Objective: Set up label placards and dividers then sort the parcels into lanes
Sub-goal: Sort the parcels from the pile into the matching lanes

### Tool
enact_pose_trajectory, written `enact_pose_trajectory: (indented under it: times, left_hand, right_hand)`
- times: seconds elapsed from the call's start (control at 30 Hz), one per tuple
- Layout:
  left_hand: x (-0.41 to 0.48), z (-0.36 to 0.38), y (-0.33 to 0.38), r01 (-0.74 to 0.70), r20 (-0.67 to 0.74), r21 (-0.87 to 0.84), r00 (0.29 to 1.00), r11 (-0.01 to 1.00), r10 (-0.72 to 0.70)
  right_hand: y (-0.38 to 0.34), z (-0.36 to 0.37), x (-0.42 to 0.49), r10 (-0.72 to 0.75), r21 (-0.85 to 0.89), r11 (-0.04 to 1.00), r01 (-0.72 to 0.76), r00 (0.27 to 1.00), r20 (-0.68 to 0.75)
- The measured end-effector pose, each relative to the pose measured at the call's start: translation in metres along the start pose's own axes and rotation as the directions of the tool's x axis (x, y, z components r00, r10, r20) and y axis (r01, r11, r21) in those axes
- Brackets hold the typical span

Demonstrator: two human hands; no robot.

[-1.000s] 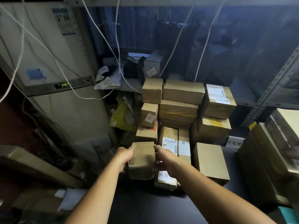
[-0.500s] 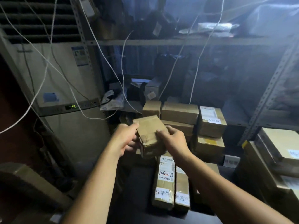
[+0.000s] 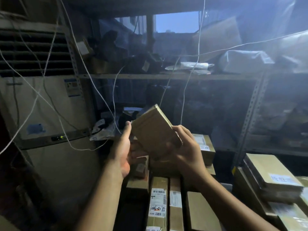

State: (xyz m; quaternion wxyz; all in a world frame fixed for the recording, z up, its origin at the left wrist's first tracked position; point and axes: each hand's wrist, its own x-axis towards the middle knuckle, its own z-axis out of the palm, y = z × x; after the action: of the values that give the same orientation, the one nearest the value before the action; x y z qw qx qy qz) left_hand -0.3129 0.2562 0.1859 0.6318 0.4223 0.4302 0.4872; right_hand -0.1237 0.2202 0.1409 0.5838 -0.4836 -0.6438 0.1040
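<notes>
A small brown cardboard parcel (image 3: 153, 129) is held up at chest height, tilted with one corner pointing up. My right hand (image 3: 186, 152) grips its lower right edge. My left hand (image 3: 123, 147) is flat against its left side, thumb up along the edge. Below lies a pile of brown parcels; two long ones (image 3: 157, 202) with white labels and handwritten numbers lie side by side, and a labelled box (image 3: 205, 147) shows behind my right hand.
A tall white air conditioner (image 3: 45, 114) stands at the left, with white cables (image 3: 113, 100) hanging in front of it. A metal shelf (image 3: 166, 76) holds dark bags and packets. Stacked flat boxes (image 3: 270, 177) sit at the right by a perforated upright (image 3: 250, 119).
Both hands lifted the small parcel off the pile and raised it while tilting it. The view swung upward, bringing the upper shelf into sight.
</notes>
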Motion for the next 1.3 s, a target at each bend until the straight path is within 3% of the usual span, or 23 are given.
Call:
enact_pose_trajectory:
  times: [0.27, 0.47, 0.63, 0.8, 0.97, 1.13, 1.3]
  left_hand:
    - [-0.005, 0.01, -0.019, 0.079, 0.002, 0.026, 0.997, 0.997, -0.079]
    - [-0.009, 0.017, -0.017, 0.033, 0.143, -0.005, 0.989, 0.999, -0.032]
    - [-0.004, 0.029, -0.013, -0.04, 0.263, 0.003, 0.964, 0.999, 0.037]
    - [-0.002, 0.045, -0.025, -0.072, 0.238, -0.041, 0.968, 0.997, 0.08]
    - [0.001, 0.056, -0.027, -0.099, 0.159, 0.06, 0.983, 0.993, 0.088]
    - [-0.003, 0.055, -0.009, -0.132, 0.356, 0.233, 0.934, 0.963, 0.041]
    - [-0.002, 0.057, -0.019, -0.17, 0.497, 0.191, 0.866, 0.967, 0.054]
  right_hand:
    - [-0.003, -0.014, -0.016, 0.026, -0.094, 0.995, -0.027, 1.0, -0.005]
    - [-0.022, -0.037, -0.015, 0.221, 0.079, 0.974, -0.213, 0.97, -0.106]
    - [-0.03, -0.058, -0.01, 0.374, 0.352, 0.866, -0.355, 0.927, 0.018]
    - [-0.033, -0.07, -0.01, 0.464, 0.403, 0.799, -0.445, 0.884, 0.056]
    - [-0.026, -0.069, -0.013, 0.506, 0.396, 0.802, -0.447, 0.861, -0.053]
    - [-0.02, -0.064, -0.02, 0.455, 0.284, 0.872, -0.399, 0.875, -0.167]
    - [-0.011, -0.063, -0.01, 0.579, 0.613, 0.65, -0.449, 0.815, -0.017]
